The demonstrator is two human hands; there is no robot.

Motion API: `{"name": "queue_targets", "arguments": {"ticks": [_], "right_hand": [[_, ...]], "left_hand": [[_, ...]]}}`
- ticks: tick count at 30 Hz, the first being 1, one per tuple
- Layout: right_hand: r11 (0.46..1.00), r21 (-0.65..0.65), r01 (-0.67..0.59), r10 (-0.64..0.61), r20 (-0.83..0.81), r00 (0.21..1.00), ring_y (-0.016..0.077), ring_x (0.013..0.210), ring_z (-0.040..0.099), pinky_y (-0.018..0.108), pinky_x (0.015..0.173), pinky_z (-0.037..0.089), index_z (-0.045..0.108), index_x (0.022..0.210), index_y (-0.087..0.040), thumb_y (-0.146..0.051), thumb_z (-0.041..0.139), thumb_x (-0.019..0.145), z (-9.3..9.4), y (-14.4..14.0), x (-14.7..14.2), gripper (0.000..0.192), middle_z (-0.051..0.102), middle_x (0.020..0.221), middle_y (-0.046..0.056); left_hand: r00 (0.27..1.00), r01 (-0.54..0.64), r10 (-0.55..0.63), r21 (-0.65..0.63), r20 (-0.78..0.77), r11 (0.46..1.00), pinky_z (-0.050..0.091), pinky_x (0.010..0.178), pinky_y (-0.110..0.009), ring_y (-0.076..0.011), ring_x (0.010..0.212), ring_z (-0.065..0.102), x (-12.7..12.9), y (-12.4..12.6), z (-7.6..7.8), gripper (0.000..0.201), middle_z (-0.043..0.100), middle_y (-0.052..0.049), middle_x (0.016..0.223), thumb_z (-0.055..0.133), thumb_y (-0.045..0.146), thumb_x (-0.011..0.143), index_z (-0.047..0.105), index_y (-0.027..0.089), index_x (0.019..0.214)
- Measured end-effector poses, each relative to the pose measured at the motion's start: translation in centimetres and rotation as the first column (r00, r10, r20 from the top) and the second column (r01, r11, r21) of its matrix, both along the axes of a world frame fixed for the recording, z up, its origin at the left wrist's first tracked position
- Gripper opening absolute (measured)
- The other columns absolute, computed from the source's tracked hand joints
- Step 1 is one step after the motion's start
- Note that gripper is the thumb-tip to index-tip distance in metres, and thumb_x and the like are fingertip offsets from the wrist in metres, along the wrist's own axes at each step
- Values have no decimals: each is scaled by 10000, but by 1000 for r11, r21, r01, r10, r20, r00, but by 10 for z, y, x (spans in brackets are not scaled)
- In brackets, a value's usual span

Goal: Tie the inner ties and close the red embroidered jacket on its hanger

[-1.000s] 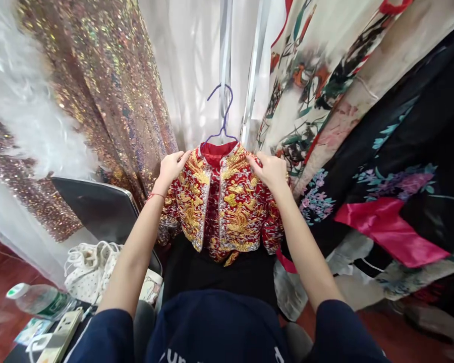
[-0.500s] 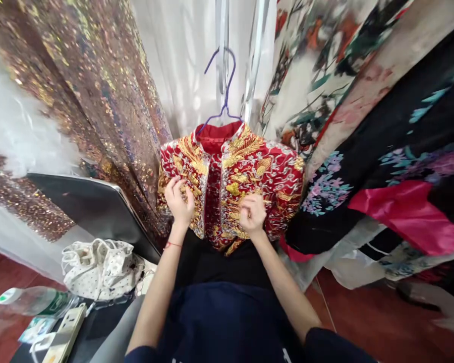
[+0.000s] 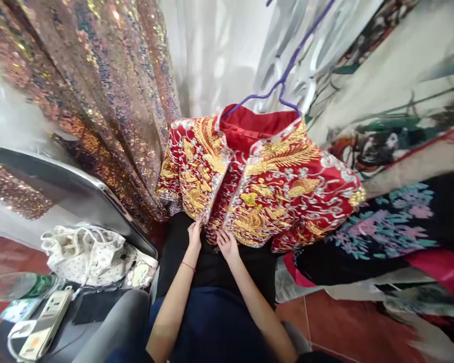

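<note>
Embroidered red jacket [image 3: 265,186] on purple hanger [image 3: 283,91], front unfastened; left hand [image 3: 194,234] and right hand [image 3: 227,244] pinch its hem edges.

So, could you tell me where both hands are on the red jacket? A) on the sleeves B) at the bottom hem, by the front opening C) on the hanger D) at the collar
B: the left hand and right hand meet at the jacket's bottom hem, either side of the front opening.

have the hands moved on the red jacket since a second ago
Yes. Both the left hand and right hand went from the collar of the red jacket down to its bottom hem.
</note>
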State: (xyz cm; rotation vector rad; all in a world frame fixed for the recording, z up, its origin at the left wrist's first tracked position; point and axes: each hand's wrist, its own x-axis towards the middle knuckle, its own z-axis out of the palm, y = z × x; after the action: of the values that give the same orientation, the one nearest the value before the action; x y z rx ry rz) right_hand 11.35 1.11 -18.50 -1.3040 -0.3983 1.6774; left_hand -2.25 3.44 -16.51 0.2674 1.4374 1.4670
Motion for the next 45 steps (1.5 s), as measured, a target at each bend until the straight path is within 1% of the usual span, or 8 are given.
{"name": "queue_targets", "arguments": {"ticks": [8,14,17,21,23,33,40,45], "right_hand": [[995,-19,95,-96,-106,990,181,968,662,372,823,587,616,1205,-159,-366,620,966,-36,-5,4,316,653,1165,72],[999,40,22,-16,-131,991,177,961,663,370,820,588,618,1205,-163,-366,619,968,-40,-6,-4,313,655,1167,73],[998,67,9,-1,-121,993,168,932,664,353,795,590,621,1191,-159,-357,623,966,-40,-7,-6,300,659,1140,67],[996,80,26,-19,-90,996,150,876,660,323,749,587,625,1165,-153,-347,628,964,-43,-12,-7,279,663,1089,54],[997,73,40,-35,-71,997,147,865,659,317,738,586,624,1161,-150,-346,630,963,-45,-13,-7,279,664,1078,52],[991,45,127,-125,-28,992,104,737,626,248,633,556,632,1082,-141,-318,635,961,-44,-8,-6,214,656,957,17],[995,24,102,-100,-74,992,106,744,635,260,664,561,648,999,-131,-295,651,951,-33,-14,-9,171,665,916,10],[995,37,96,-93,-90,992,116,770,648,277,688,573,649,1025,-135,-315,642,958,-28,-17,-12,193,671,937,16]], "left_hand": [[987,41,-25,-98,160,994,561,916,-435,-216,1072,642,-9,12,-26,361,635,-101,1237,631,367,944,609,150,1231],[949,139,-93,-135,301,981,566,920,-446,-228,1096,636,4,-6,-36,397,614,-110,1278,619,375,951,585,159,1282],[908,184,-122,-119,400,976,582,850,-393,-192,995,655,6,-12,-36,342,647,-92,1180,617,361,954,609,143,1216],[829,223,-159,-56,537,973,529,660,-246,-105,662,600,1,-14,-29,130,654,-26,780,708,236,877,652,121,854],[787,234,-182,-13,590,972,488,600,-225,-91,580,552,0,-15,-23,176,606,-1,657,750,169,815,608,137,718],[639,178,-289,228,713,957,470,638,-237,-84,611,487,-12,-22,15,249,455,31,669,678,41,700,469,173,672],[717,101,-248,256,651,961,331,498,-159,-25,461,299,-28,-21,11,296,277,89,582,761,188,778,484,172,676],[794,234,-272,140,544,962,374,535,-187,-38,491,399,-21,-24,-7,209,453,78,550,855,123,693,673,145,794]]}}
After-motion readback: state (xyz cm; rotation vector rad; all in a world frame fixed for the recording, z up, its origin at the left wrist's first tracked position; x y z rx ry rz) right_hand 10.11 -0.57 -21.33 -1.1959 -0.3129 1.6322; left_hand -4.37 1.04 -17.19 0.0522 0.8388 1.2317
